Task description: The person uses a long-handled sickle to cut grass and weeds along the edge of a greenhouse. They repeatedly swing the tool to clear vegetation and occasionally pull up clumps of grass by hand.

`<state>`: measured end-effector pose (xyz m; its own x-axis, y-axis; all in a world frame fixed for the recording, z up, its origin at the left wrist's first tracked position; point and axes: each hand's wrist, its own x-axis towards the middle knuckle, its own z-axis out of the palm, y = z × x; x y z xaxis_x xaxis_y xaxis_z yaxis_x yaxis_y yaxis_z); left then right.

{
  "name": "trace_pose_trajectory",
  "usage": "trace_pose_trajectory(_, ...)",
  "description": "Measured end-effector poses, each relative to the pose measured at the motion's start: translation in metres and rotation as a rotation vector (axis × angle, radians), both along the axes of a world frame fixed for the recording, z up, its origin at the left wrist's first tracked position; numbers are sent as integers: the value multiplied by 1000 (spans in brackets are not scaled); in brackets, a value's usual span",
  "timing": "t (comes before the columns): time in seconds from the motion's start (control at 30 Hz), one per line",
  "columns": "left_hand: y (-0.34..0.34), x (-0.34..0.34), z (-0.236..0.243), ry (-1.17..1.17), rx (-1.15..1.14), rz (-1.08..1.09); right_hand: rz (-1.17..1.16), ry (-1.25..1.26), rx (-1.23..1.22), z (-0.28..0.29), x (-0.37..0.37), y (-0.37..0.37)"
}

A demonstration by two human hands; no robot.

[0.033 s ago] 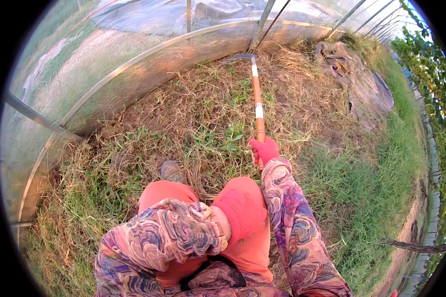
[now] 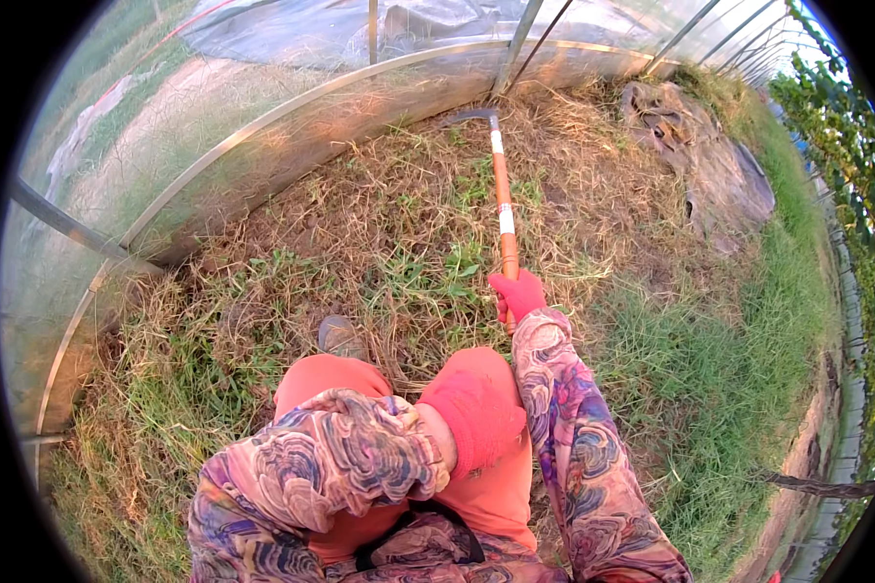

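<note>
My right hand (image 2: 517, 294), in a red glove, is closed around the lower end of an orange wooden handle (image 2: 502, 185). At its far end a curved metal blade (image 2: 472, 117) lies over dry grass near the foot of the plastic wall. My left hand (image 2: 472, 418), also gloved in red, rests on my right knee, its fingers too indistinct to judge. Beneath the handle are dry stalks and green weeds (image 2: 428, 267).
A plastic greenhouse wall (image 2: 292, 117) with metal bars curves across the front and left. A crumpled dark sheet (image 2: 710, 175) lies front right. Green grass (image 2: 710, 389) grows at right, beside leafy vines (image 2: 826, 117) and a dark branch (image 2: 817, 484). My shoe (image 2: 338, 337) is on the ground.
The blade end of the tool has shifted very slightly to the left; my hands look almost the same.
</note>
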<state>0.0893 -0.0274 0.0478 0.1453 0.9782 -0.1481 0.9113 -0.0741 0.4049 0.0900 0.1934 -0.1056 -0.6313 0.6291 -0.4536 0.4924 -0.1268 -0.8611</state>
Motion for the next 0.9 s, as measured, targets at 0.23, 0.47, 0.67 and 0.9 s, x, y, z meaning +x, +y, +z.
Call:
trace_pose_trajectory(0.23,-3,1,13,143,-46,108,-56,-201,147,-46,120,-48)
trace_pose_trajectory(0.47,-6,-14,13,159,-205,-112,-407,-297,-273,-12,370,-176)
trace_pose_trajectory(0.67,-1,-20,16,196,-297,-56,-408,-315,-56,27,366,-219)
trace_pose_trajectory(0.9,-5,-32,14,193,-355,18,-437,-179,-47,37,264,-162)
